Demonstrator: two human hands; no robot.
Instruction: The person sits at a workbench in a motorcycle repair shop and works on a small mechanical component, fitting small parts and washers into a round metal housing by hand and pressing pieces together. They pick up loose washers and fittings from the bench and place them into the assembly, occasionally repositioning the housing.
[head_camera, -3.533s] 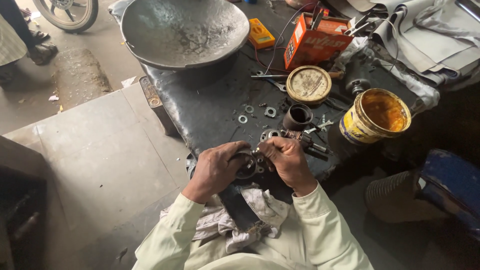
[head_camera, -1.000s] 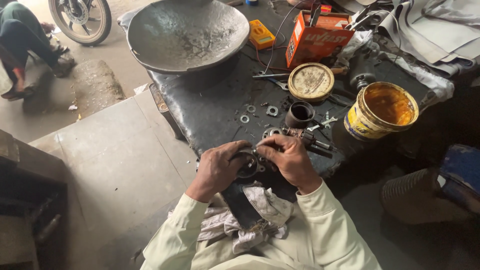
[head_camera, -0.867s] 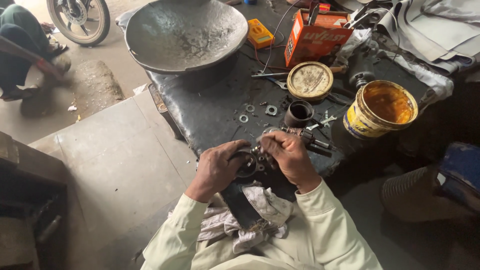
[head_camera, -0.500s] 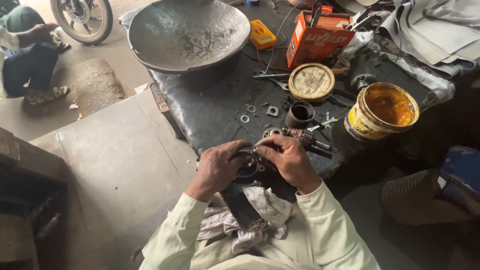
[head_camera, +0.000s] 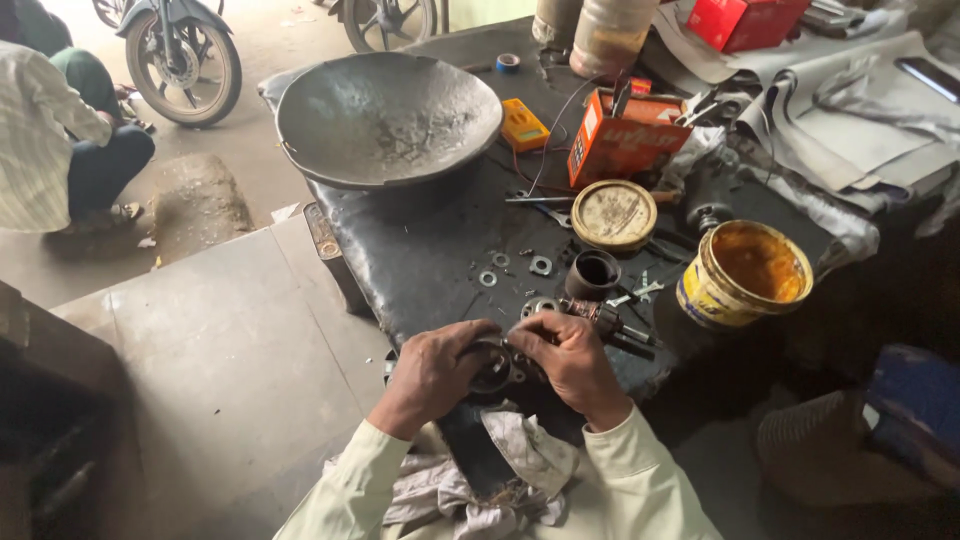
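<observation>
Low in the middle of the frame, at the near edge of the dark workbench (head_camera: 430, 250), both hands close around a small round metal part (head_camera: 493, 372); the left hand (head_camera: 432, 375) cups its side with fingers curled, and the right hand (head_camera: 572, 358) pinches its top edge between thumb and fingertips. It looks stiff, dense for its size and probably greasy (an open yellow grease tin (head_camera: 745, 273) stands to the right); so a grip around the outer rim seems surest, with loose washers (head_camera: 488, 278) lying just beyond.

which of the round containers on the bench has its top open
The yellow tin at the right, showing orange grease inside; the flat round tin beside the orange box has its lid on.
</observation>
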